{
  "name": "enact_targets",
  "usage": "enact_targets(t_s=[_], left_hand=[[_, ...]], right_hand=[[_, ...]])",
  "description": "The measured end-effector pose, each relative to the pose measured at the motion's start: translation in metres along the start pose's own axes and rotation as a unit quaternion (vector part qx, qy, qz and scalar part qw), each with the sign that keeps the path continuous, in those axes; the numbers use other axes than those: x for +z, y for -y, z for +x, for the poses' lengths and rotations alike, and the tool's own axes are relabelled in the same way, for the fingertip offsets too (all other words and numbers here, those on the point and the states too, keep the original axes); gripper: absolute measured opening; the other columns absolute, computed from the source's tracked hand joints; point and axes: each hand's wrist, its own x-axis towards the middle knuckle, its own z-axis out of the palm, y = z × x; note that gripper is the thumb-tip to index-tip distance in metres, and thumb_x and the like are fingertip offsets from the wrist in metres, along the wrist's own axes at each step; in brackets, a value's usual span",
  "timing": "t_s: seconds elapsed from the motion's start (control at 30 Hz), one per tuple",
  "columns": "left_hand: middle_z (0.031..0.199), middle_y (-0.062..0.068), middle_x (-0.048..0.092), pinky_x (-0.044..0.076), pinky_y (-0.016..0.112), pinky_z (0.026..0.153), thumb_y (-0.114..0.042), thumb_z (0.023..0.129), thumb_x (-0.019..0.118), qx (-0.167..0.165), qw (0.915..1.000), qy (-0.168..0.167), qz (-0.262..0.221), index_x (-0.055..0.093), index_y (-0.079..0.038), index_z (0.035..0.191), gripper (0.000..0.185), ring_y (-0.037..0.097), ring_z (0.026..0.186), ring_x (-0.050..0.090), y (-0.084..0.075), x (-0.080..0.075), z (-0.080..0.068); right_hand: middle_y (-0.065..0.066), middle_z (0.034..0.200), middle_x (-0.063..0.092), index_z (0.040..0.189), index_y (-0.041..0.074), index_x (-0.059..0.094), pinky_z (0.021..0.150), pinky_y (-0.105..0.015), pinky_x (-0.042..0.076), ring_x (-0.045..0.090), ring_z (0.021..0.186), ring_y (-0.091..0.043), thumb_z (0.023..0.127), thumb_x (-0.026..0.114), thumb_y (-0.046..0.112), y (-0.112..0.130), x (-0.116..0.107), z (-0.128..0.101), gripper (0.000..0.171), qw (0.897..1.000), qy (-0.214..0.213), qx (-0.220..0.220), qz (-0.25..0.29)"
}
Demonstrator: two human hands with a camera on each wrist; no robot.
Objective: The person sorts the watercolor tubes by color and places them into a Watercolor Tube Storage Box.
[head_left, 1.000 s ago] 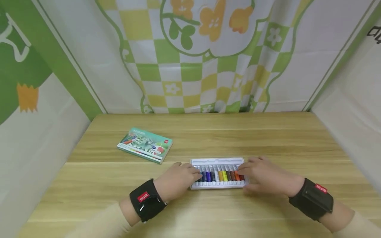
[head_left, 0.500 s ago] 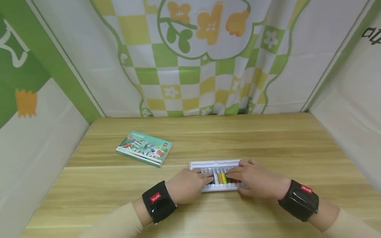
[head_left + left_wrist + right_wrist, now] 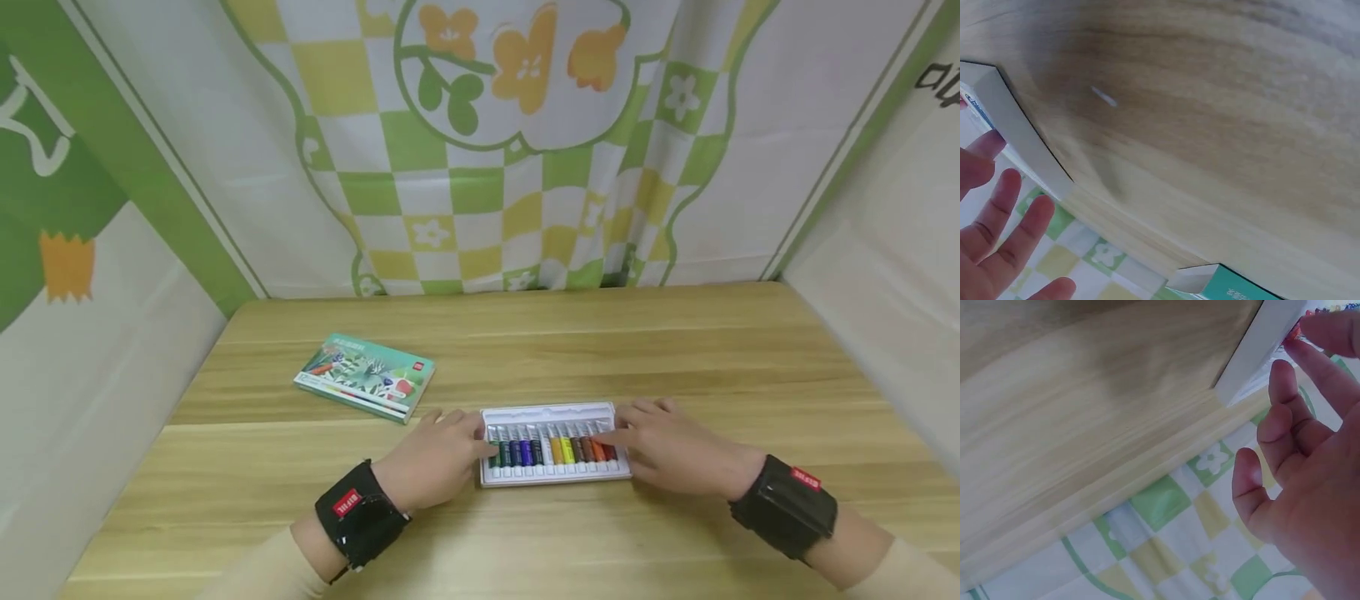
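L hand (image 3: 431, 460) + R hand (image 3: 671, 450) touch paint tray (image 3: 555, 414) ends — fingers relaxed

Head view: high, looks forward and down across table (image 3: 525, 350) toward checked backdrop (image 3: 480, 208); mid-distance. Left wrist view: very close, low over table, tilted, faces white paint tray (image 3: 1016, 134) edge and teal box (image 3: 1222, 286) corner. Right wrist view: equally close, tilted, faces tray's opposite edge. All three views share tray, table, backdrop.

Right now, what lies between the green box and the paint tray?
Only bare wooden table separates the green box from the paint tray, in the head view.
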Motion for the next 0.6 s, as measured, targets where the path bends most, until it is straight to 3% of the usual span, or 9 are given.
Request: enact_targets(t_s=[0.2, 0.43, 0.6], left_hand=[[0.113, 0.005, 0.065, 0.052, 0.052, 0.095, -0.007, 0.095, 0.065, -0.002, 0.9999, 0.001, -0.015, 0.076, -0.017, 0.123, 0.031, 0.024, 0.11, 0.062, 0.004, 0.003, 0.003], [0.133, 0.008, 0.066, 0.048, 0.038, 0.105, -0.006, 0.099, 0.062, 0.058, 0.9968, 0.006, -0.056, 0.07, -0.007, 0.13, 0.033, 0.021, 0.126, 0.06, 0.003, 0.01, 0.014], [0.14, 0.011, 0.062, 0.047, 0.037, 0.106, -0.012, 0.101, 0.062, 0.06, 0.9962, 0.026, -0.058, 0.067, -0.005, 0.134, 0.034, 0.021, 0.132, 0.056, -0.002, 0.011, 0.015]], right_hand=[[0.0, 0.11, 0.063, 0.13, 0.018, 0.072, 0.086, -0.056, 0.046, 0.059, 0.105, -0.025, 0.09, 0.072, 0.01, -0.003, -0.003, 0.0, 0.041, 1.0, -0.006, -0.003, 0.003], [-0.003, 0.128, 0.069, 0.133, 0.016, 0.07, 0.096, -0.061, 0.043, 0.061, 0.12, -0.029, 0.09, 0.071, 0.006, -0.003, 0.001, -0.001, 0.044, 0.999, -0.019, -0.024, 0.02], [-0.007, 0.132, 0.066, 0.131, 0.01, 0.071, 0.104, -0.058, 0.045, 0.061, 0.123, -0.028, 0.088, 0.074, 0.002, 0.002, 0.007, -0.002, 0.043, 0.998, -0.033, -0.051, 0.019]])
